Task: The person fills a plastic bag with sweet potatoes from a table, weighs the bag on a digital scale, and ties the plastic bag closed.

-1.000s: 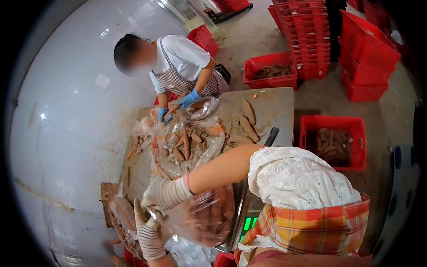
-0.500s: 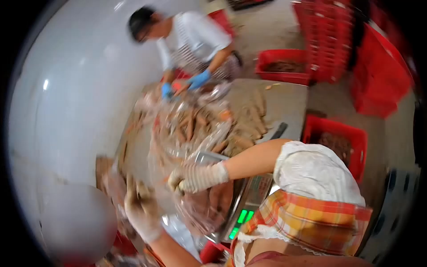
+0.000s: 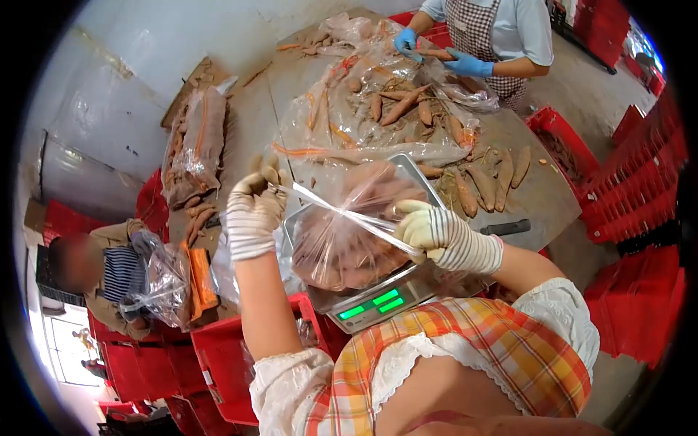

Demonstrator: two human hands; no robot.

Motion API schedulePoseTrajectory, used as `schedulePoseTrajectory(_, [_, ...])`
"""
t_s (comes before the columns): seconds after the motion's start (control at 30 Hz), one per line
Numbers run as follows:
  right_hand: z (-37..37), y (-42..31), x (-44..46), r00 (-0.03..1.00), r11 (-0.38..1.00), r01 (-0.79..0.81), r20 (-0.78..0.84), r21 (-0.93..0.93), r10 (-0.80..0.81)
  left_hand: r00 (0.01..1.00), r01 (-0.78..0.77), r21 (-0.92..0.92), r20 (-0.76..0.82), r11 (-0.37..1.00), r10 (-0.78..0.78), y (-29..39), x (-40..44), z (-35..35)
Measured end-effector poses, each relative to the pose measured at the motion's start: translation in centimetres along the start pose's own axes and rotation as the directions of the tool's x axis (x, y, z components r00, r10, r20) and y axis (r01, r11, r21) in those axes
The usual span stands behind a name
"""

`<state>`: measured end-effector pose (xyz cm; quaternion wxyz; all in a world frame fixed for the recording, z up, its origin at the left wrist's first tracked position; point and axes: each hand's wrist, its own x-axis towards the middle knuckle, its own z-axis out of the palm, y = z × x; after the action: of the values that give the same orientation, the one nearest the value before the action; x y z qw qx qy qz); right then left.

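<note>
A clear plastic bag of sweet potatoes (image 3: 327, 251) rests on the digital scale (image 3: 425, 285), whose green digits are lit. Its top is drawn into two stretched, twisted ends that cross over the middle. My left hand (image 3: 252, 211), in a striped white glove, is closed on one end at the left. On the right, my right hand (image 3: 445, 234), gloved the same way, grips the other end with its fingers curled round it. Beyond the scale, loose sweet potatoes (image 3: 400, 107) lie on an opened plastic sack (image 3: 309, 116).
Across the table (image 3: 251, 138), a co-worker's blue-gloved hands (image 3: 467, 64) hold a sweet potato. A filled sack (image 3: 200, 145) lies at left. A black-handled tool (image 3: 509, 227) is right of the scale. Another person (image 3: 120, 272) is at lower left. Red crates (image 3: 233, 370) surround the table.
The view has swung and steadied. My left hand, earlier apart from the bag with fingers raised, now grips one bag end. Both twisted ends are now stretched between my hands.
</note>
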<state>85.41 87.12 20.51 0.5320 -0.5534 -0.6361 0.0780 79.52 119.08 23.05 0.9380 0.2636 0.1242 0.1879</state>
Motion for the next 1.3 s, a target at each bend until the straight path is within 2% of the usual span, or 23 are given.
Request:
schedulePoseTrajectory(0.07, [1.0, 2.2, -2.8, 0.994, 0.992, -0.105, -0.003, -0.075, 0.105, 0.906, 0.016, 0.039, -0.423, 0.999, 0.002, -1.0, 2.6, -6.7])
schedulePoseTrajectory(0.1, [1.4, 3.6, -4.1, 0.992, 0.987, -0.123, -0.008, -0.1, 0.123, 0.865, 0.067, -0.172, -0.481, 0.983, -0.143, -2.4, 1.3, -6.3])
schedulePoseTrajectory(0.23, [1.1, 3.9, -4.8, 0.969, 0.966, -0.239, -0.032, 0.103, 0.244, 0.871, -0.017, 0.024, -0.491, 1.0, 0.027, -3.6, 0.1, -5.9])
schedulePoseTrajectory(0.27, [1.1, 3.7, -4.4, 0.97, 0.967, -0.235, -0.033, 0.102, 0.239, 0.942, 0.02, 0.129, -0.335, 0.992, 0.024, -2.7, -0.6, -4.9])
schedulePoseTrajectory(0.33, [1.6, 2.6, -3.2, 0.782, 0.444, -0.368, 0.013, 0.817, 0.623, 0.998, 0.054, 0.356, -0.005, 0.933, -0.055, -1.0, -2.7, -1.5])
schedulePoseTrajectory(0.37, [1.4, 1.0, -1.0, 0.751, 0.413, -0.387, 0.021, 0.825, 0.661, 0.997, 0.074, 0.366, -0.003, 0.928, -0.078, -1.1, -4.1, 0.4])
schedulePoseTrajectory(0.4, [1.9, 1.4, 0.0, 0.849, 0.7, -0.351, -0.105, 0.621, 0.518, 0.976, 0.172, 0.398, 0.055, 0.901, -0.211, -1.9, -5.9, 2.5])
schedulePoseTrajectory(0.47, [2.8, -1.1, 3.4, 0.796, 0.431, -0.333, 0.005, 0.839, 0.605, 0.919, 0.292, 0.446, 0.114, 0.846, -0.378, -4.3, -8.4, 4.8])
schedulePoseTrajectory(0.5, [5.4, 1.6, 3.5, 0.855, 0.65, -0.262, -0.141, 0.713, 0.5, 0.923, 0.24, 0.567, 0.118, 0.788, -0.365, -5.5, -9.4, 5.4])
schedulePoseTrajectory(0.53, [6.7, 1.6, 4.1, 0.835, 0.564, -0.201, -0.161, 0.801, 0.527, 0.929, 0.18, 0.675, 0.124, 0.716, -0.35, -6.3, -10.2, 6.2])
schedulePoseTrajectory(0.6, [6.9, 4.4, 3.3, 0.911, 0.796, -0.282, -0.11, 0.536, 0.397, 0.958, 0.145, 0.7, 0.078, 0.7, -0.277, -6.3, -10.4, 6.9])
schedulePoseTrajectory(0.63, [5.0, 2.2, 3.7, 0.829, 0.671, -0.471, 0.026, 0.572, 0.559, 0.976, 0.056, 0.829, 0.074, 0.557, -0.207, -5.3, -9.6, 5.8])
schedulePoseTrajectory(0.67, [4.9, 3.4, 2.9, 0.893, 0.862, -0.381, -0.108, 0.333, 0.437, 0.988, -0.024, 0.922, 0.081, 0.386, -0.132, -4.1, -8.7, 4.6])
schedulePoseTrajectory(0.73, [2.7, 3.4, 1.9, 0.818, 0.818, -0.574, 0.033, 0.031, 0.574, 1.0, -0.03, 0.813, 0.027, 0.581, 0.015, -2.2, -7.7, 2.7])
schedulePoseTrajectory(0.87, [3.3, 2.6, 1.5, 0.879, 0.873, -0.476, -0.076, -0.111, 0.47, 0.942, 0.284, 0.376, 0.062, 0.882, -0.33, -6.8, -7.3, 2.7])
schedulePoseTrajectory(0.9, [3.2, 2.8, 1.0, 0.886, 0.879, -0.463, -0.045, -0.112, 0.461, 0.958, -0.233, 0.704, 0.283, 0.671, 0.036, -6.2, -5.5, 0.6])
schedulePoseTrajectory(0.97, [2.3, 3.2, -1.0, 0.993, 0.954, -0.087, 0.051, -0.286, 0.106, 0.783, -0.609, 0.776, 0.557, 0.162, 0.275, -4.2, -3.2, -2.0])
schedulePoseTrajectory(1.0, [1.4, 2.5, -1.6, 0.977, 0.932, -0.176, 0.058, -0.317, 0.204, 0.973, -0.231, 0.747, 0.171, 0.623, 0.155, -3.0, -2.8, -1.9])
schedulePoseTrajectory(1.03, [0.7, 2.6, -2.8, 0.964, 0.953, -0.257, 0.023, -0.157, 0.264, 0.981, 0.187, 0.425, -0.133, 0.886, -0.143, -2.1, -2.7, -1.3])
schedulePoseTrajectory(1.07, [0.5, 2.7, -3.6, 0.941, 0.941, -0.337, -0.001, 0.01, 0.337, 0.981, 0.179, 0.417, -0.142, 0.891, -0.13, -1.7, -3.5, -0.4])
schedulePoseTrajectory(1.13, [0.5, 1.6, -3.9, 0.897, 0.929, -0.327, -0.251, 0.174, 0.363, 0.998, -0.06, 0.963, 0.061, 0.263, 0.004, -1.9, -5.9, 1.4])
schedulePoseTrajectory(1.2, [-0.7, 0.7, -5.1, 0.682, 0.698, -0.498, -0.264, 0.514, 0.682, 0.997, -0.036, 0.991, 0.027, 0.13, 0.069, -0.6, -5.8, -1.6])
schedulePoseTrajectory(1.3, [-1.4, 2.1, -6.3, 0.65, 0.8, -0.414, -0.475, 0.434, 0.593, 0.969, -0.087, 0.995, 0.097, -0.055, 0.226, 0.9, -6.2, -7.2])
